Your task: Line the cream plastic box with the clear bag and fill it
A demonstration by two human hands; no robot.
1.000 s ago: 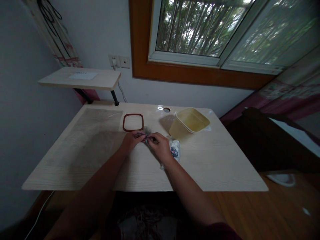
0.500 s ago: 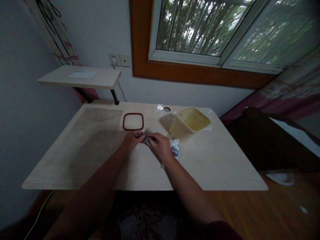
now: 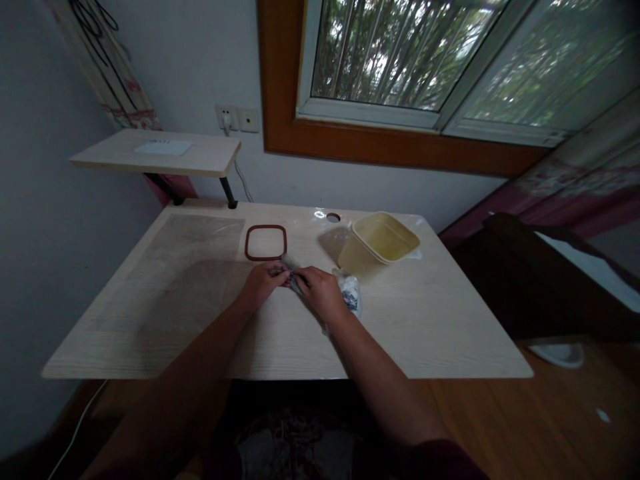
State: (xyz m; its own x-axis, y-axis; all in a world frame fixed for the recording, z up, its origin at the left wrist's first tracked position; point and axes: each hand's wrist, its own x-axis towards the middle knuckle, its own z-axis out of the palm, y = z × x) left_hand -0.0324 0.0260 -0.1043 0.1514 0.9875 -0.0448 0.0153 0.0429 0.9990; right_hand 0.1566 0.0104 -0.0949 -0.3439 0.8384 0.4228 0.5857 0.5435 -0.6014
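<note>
Between left-hand fingers (image 3: 277, 271) and right-hand fingers (image 3: 307, 273), a small crumpled bundle (image 3: 293, 279).

Gap between red frame (image 3: 265, 259) and tub (image 3: 361, 260)

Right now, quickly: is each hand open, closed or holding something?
Left hand: closed, pinching a small crumpled item, too unclear to identify.
Right hand: closed, apparently pinching the same item.

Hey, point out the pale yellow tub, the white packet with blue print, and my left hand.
pale yellow tub (image 3: 361, 259): head view, on its outer wall
white packet (image 3: 351, 294): head view, on its printed side
left hand (image 3: 260, 280): head view, on its back
</note>
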